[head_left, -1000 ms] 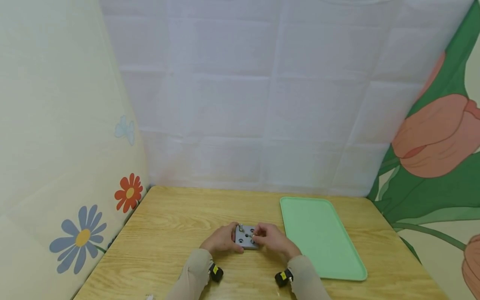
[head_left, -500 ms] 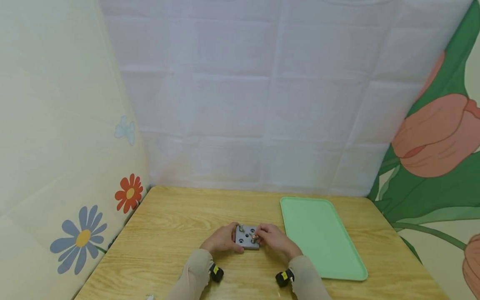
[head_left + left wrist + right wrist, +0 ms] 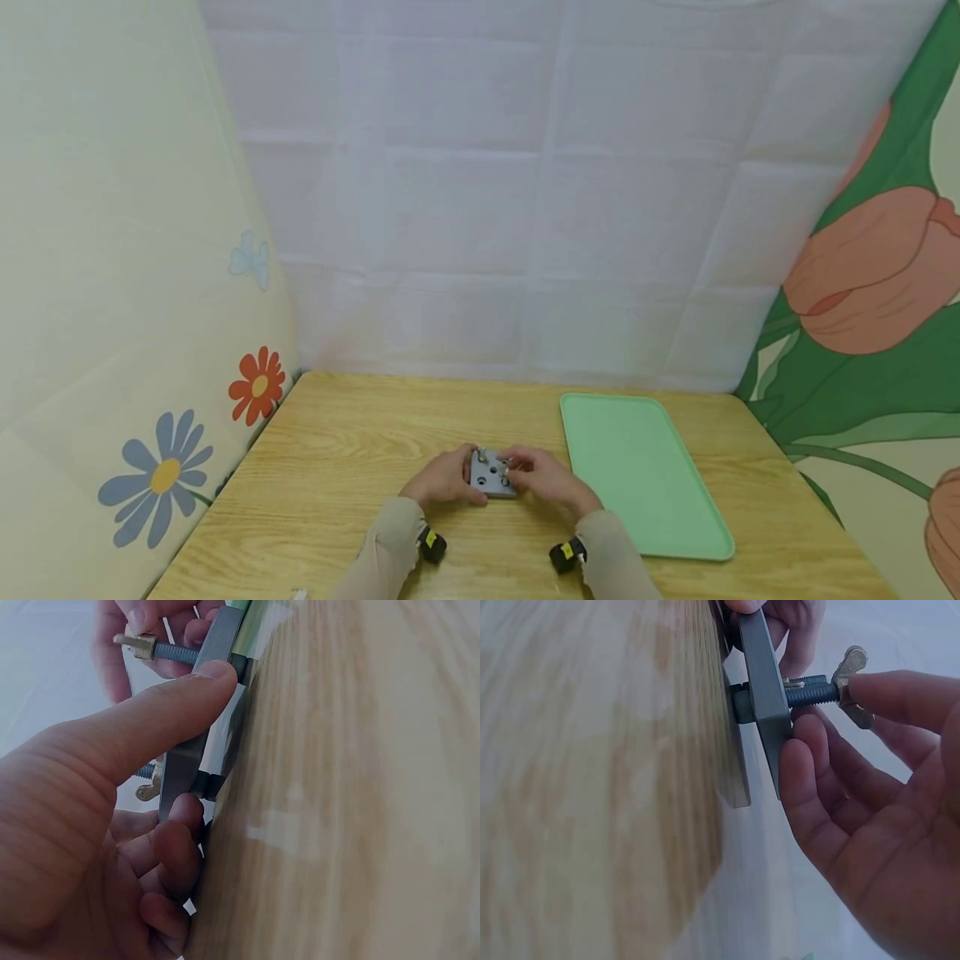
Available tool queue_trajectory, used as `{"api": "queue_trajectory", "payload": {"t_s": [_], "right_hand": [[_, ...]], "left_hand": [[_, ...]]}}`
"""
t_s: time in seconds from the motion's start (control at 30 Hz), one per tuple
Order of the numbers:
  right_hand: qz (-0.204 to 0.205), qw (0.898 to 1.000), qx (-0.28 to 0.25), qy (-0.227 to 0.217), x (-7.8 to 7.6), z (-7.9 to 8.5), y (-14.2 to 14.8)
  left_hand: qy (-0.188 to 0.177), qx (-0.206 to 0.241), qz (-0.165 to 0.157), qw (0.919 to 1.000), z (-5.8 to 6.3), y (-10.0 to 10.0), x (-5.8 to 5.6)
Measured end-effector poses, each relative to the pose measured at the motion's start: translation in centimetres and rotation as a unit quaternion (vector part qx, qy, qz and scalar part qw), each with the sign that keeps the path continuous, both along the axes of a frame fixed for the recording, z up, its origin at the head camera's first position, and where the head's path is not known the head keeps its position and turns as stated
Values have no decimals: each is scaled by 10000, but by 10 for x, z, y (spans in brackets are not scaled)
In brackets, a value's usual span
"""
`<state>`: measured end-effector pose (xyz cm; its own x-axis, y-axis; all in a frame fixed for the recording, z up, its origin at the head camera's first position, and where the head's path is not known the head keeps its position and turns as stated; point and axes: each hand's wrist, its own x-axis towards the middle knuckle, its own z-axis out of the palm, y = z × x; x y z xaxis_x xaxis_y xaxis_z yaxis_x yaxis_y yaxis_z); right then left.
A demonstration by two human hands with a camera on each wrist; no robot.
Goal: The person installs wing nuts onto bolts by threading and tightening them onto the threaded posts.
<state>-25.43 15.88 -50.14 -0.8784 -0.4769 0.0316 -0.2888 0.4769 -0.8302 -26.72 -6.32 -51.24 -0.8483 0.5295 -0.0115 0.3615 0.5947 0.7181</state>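
Observation:
A grey metal plate (image 3: 491, 482) with several holes lies just over the table between both hands. My left hand (image 3: 444, 479) grips its left side, the thumb (image 3: 161, 720) along the near edge and fingers curled beneath. Two threaded bolts pass through the plate, their heads on the table side. One carries a brass-coloured wing nut (image 3: 150, 784) at the far left corner. A second wing nut (image 3: 847, 679) sits out near the end of the other bolt (image 3: 814, 694). My right hand (image 3: 543, 477) pinches that one, its other fingers by the plate's edge.
A light green tray (image 3: 645, 475) lies on the wooden table (image 3: 360, 417) to the right of the hands. A small pale object (image 3: 300, 594) shows at the bottom edge. Fabric hangs behind and at both sides.
My right fingers draw back a little from the wing nut half a second ago, then reach forward over it again. The left hand and plate stay in place.

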Motion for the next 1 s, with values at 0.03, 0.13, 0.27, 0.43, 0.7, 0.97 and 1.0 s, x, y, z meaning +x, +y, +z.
{"api": "queue_trajectory", "payload": {"t_s": [0.03, 0.13, 0.27, 0.43, 0.7, 0.97, 1.0], "right_hand": [[16, 10000, 30, 23, 0, 0, 0], [22, 9999, 101, 56, 1, 0, -1], [-41, 9998, 193, 100, 2, 0, -2], [-90, 9993, 304, 211, 2, 1, -2], [-73, 10000, 31, -16, 4, 3, -2], [-119, 9994, -272, -173, 8, 11, -3], [-132, 9996, -221, -137, 8, 10, -3]], "left_hand": [[0, -1, 2, 10000, 0, 0, 0], [-19, 11, -6, 10000, 0, 0, 1], [-24, 5, 6, 10000, -2, 0, 0], [8, -18, 24, 10000, -5, 1, -3], [-24, -39, 66, 10000, -6, 1, -5], [-33, -92, 124, 9999, -5, 2, -4], [-22, -110, 133, 9998, -5, 2, -4]]}}
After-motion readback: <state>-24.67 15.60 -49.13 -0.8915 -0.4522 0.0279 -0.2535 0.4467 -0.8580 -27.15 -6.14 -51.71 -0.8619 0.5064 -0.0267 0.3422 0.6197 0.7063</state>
